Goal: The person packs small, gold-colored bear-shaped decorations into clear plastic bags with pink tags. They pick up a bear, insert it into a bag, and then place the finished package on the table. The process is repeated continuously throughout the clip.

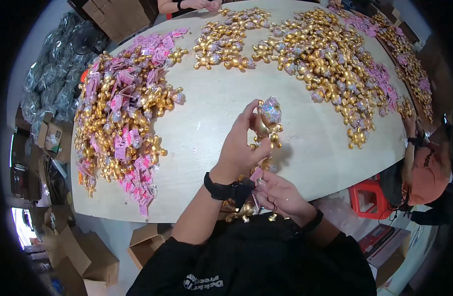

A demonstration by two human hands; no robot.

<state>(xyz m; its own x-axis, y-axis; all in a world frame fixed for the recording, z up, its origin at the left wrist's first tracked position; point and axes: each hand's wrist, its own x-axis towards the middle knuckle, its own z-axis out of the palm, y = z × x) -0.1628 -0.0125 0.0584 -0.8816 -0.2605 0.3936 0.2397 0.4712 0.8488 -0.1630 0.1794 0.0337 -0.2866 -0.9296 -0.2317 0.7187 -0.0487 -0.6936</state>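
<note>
My left hand (238,143) is closed around a shiny gold bear-shaped figurine (262,127) with a clear, glittery ball-like part (272,110) at its top. Just below it, my right hand (280,195) pinches a small pink tag (256,174) between thumb and fingers. Whether the tag is joined to the held figurine, I cannot tell. Several more gold figurines (246,211) lie at the table's near edge against my black shirt, partly hidden by my wrists.
Gold figurines with pink tags (120,123) heap on the left of the pale table (211,108); more gold figurines (330,59) pile at the right. Other people work at the far edge and the right. A red stool (368,197) and cardboard boxes (147,241) stand below.
</note>
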